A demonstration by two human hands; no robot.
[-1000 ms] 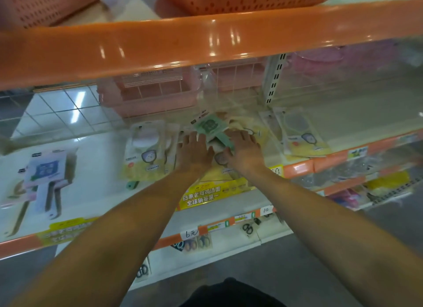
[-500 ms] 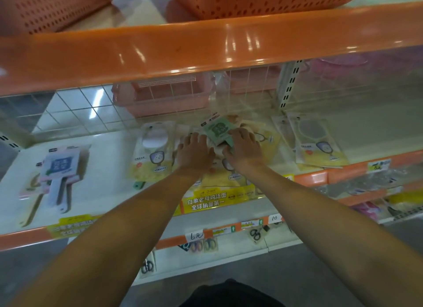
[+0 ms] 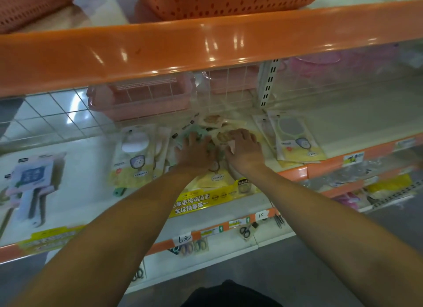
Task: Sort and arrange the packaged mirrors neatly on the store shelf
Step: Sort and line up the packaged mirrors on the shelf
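Both my hands are down on the loose heap of packaged mirrors (image 3: 212,132) in the middle of the shelf (image 3: 343,123), close to its front edge. My left hand (image 3: 194,153) lies flat with fingers spread over a green-carded pack (image 3: 190,134); my right hand (image 3: 243,149) rests just beside it, fingers bent over a yellow pack (image 3: 223,137), though blur keeps me from telling whether it pinches or only presses. The heap lies directly under and beyond my fingertips, its packs skewed at mixed angles. The neat stack (image 3: 295,141) toward the right edge is nearer my right hand, the other stack (image 3: 135,155) nearer my left.
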